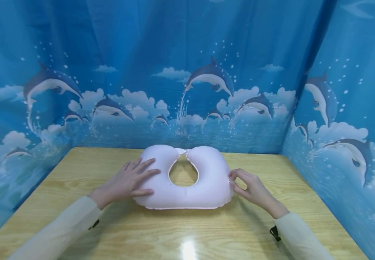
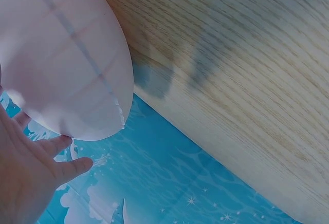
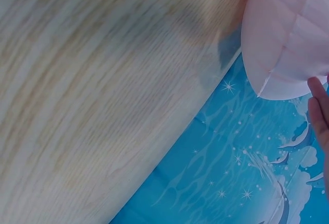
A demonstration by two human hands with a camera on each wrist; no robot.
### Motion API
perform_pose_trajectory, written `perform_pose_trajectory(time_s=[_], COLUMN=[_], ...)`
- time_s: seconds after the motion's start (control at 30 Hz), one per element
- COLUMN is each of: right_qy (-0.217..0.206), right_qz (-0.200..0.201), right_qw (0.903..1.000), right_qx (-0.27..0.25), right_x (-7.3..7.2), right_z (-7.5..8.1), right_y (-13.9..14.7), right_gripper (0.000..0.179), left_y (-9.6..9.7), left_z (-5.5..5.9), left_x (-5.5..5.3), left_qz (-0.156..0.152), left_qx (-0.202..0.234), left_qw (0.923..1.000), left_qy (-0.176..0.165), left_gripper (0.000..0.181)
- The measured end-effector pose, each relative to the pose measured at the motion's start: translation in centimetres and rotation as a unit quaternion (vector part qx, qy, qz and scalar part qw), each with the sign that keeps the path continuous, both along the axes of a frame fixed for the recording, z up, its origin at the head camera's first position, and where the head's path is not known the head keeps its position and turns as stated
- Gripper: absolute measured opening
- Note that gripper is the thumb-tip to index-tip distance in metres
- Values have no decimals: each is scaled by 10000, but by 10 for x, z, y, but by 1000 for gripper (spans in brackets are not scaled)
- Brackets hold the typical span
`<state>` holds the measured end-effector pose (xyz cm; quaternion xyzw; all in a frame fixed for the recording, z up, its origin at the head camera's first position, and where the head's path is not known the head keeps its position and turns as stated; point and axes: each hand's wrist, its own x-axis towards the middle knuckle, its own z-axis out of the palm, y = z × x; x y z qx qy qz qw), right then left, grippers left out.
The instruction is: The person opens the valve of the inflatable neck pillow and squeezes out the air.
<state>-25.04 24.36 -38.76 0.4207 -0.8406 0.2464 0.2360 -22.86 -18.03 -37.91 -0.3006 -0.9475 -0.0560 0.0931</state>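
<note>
A pale pink inflatable neck pillow (image 1: 185,198) lies plump on the table, its round opening in the middle and its two ends meeting at the far side. My left hand (image 1: 127,182) rests on the pillow's left side with spread, fairly straight fingers. On the right, my right hand (image 1: 250,187) pinches the pillow's side edge between thumb and bent forefinger, where a small white bit shows. The left wrist view shows the pillow's rounded side (image 2: 67,59) with fingertips at its edge. In the right wrist view, fingers (image 3: 317,106) touch the pillow's other side (image 3: 282,39).
The wood-grain table (image 1: 161,231) carries the pillow near its far half. Behind it and along the sides hangs a blue curtain (image 1: 161,43) printed with dolphins and clouds. Dark straps (image 1: 275,233) show at the light sleeves (image 1: 301,234).
</note>
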Motion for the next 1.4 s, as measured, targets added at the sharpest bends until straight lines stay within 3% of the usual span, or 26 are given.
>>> perform_pose_trajectory(time_s=[0.3, 0.57, 0.77, 1.13, 1.4], right_qy=[-85, -42, -80, -381, -257], right_qz=[30, 29, 60, -22, -84], right_qw=[9999, 9999, 9999, 9992, 9995], right_qx=[-76, -95, -133, -95, -135], right_x=[0, -1, -1, -1, -1], right_z=[0, -2, -3, -2, -3], right_y=[1, 2, 4, 4, 3], right_gripper=[3, 16, 3, 8, 6], left_y=[1, 3, 3, 3, 3], left_z=[1, 0, 1, 3, 3], left_x=[0, 1, 2, 2, 2], left_qz=[-9, 26, 83, 76, 102], left_qx=[8, 32, -18, -21, -70], left_qw=[10000, 10000, 9999, 9999, 9999], left_qy=[41, -25, -89, -119, -102], left_gripper=[66, 65, 66, 66, 67])
